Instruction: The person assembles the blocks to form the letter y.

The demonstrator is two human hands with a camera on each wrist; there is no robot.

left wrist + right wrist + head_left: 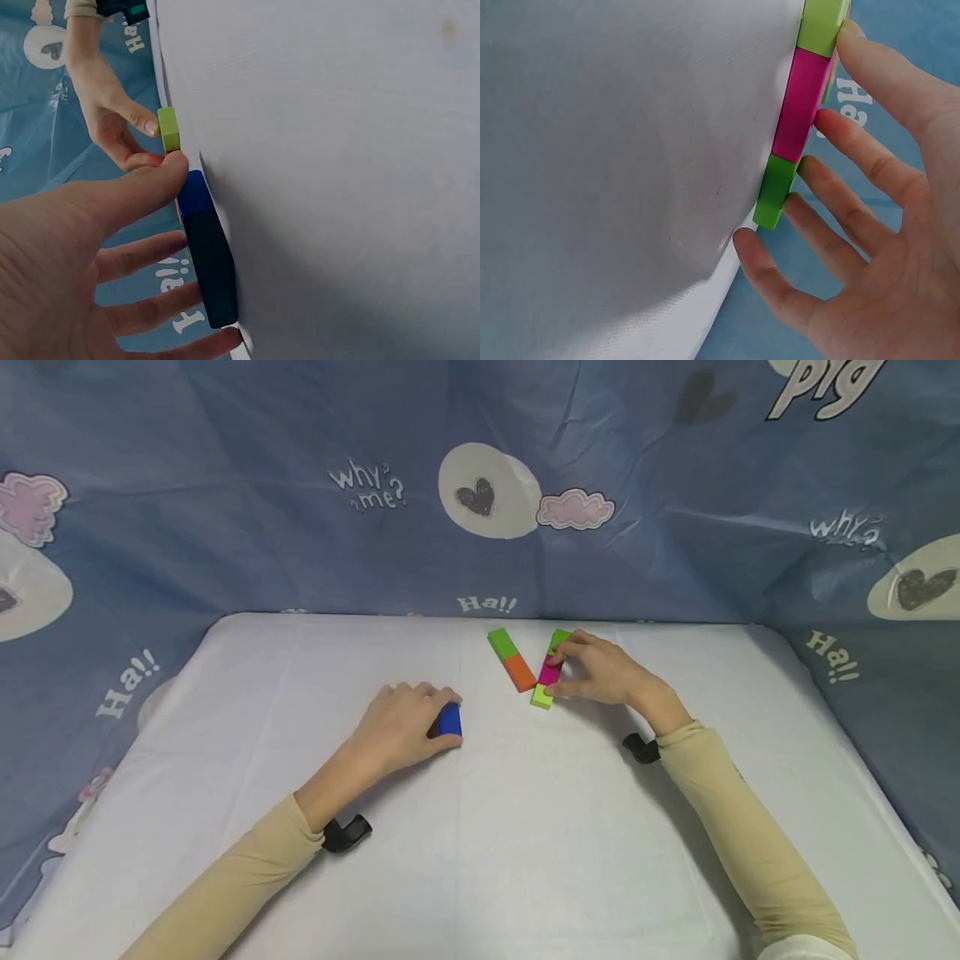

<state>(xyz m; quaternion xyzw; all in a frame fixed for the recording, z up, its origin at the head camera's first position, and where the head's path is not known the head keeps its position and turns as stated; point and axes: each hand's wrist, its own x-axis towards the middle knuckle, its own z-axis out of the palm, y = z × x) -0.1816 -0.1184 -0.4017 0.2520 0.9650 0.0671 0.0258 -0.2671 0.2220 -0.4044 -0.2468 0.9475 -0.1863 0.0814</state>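
In the head view the left hand (405, 727) arches over a blue block (450, 720) on the white table, thumb and index finger at opposite sides of it. A dark block (212, 270) adjoins the blue one in the left wrist view, beside the other fingers. The right hand (603, 672) bends over a slanted row of blocks: lime (823, 26), magenta (802, 105) and green (776, 187). Its thumb touches the lime block and its fingertips touch the magenta and green ones. Left of that row, a green block (502, 643) and an orange block (520, 672) lie end to end.
The white tabletop (525, 843) extends around both hands. A blue printed cloth (285, 535) rises behind the table and along its sides. Black straps (347, 834) are worn at the wrists, by the beige sleeves.
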